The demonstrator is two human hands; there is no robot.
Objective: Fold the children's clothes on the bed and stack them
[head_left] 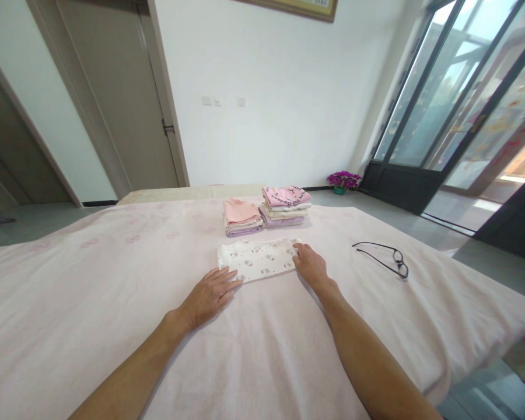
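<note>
A folded white cloth with a small printed pattern lies flat on the pale pink bedspread. At its lower left corner rests my left hand, fingers spread and lying flat, the fingertips on the cloth. My right hand is at the cloth's right edge, its fingers curled together there; whether they pinch the edge is too small to tell. Just beyond the cloth stand two stacks of folded clothes: a shorter one with a peach piece on top and a taller one topped by a pink printed piece.
Black-framed glasses lie on the bedspread to the right, arms unfolded. Past the bed's far edge, a pot of purple flowers stands on the floor by the wall. A closed door is at the back left, glass doors at the right.
</note>
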